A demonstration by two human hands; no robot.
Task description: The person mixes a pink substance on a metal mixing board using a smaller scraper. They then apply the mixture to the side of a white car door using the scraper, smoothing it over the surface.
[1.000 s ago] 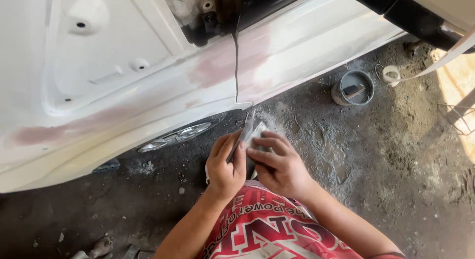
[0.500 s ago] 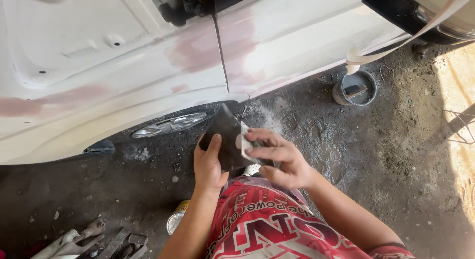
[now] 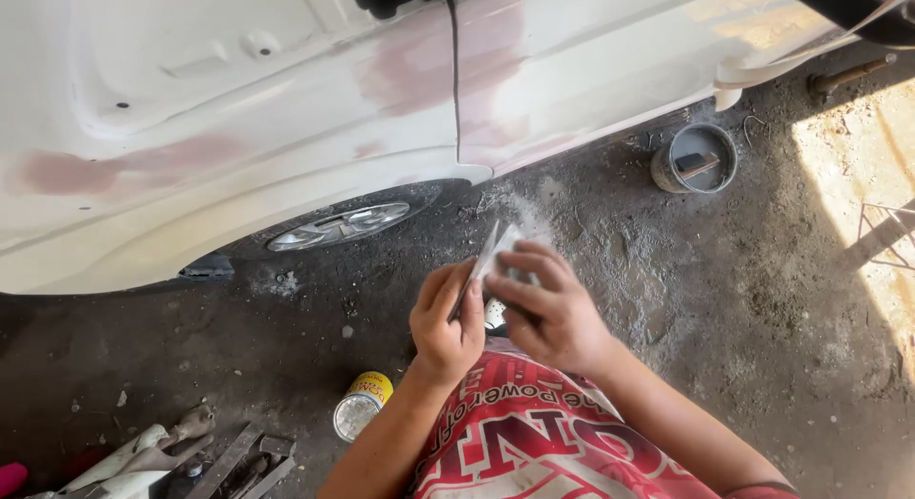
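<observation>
My left hand (image 3: 446,325) and my right hand (image 3: 545,308) meet in front of my chest over a thin flat grey sheet (image 3: 496,249), probably sandpaper. Both hands pinch it, the left at its near edge, the right with fingers laid over its right side. A small white object shows just under the hands. Behind them is a white car body (image 3: 286,127) with pink filler patches (image 3: 419,65) around a panel seam, and a wheel (image 3: 338,225) low beneath it.
A round grey tin (image 3: 694,159) with a tool inside stands on the dirt floor at the right. A yellow can (image 3: 360,405) lies near my left forearm. Tools and white scraps (image 3: 162,456) lie at the bottom left. Sunlight falls at the far right.
The view has shifted, with the car now higher and further left. My hands have turned the sheet from flat and dark-side-up to edge-on, held upright between both hands.
</observation>
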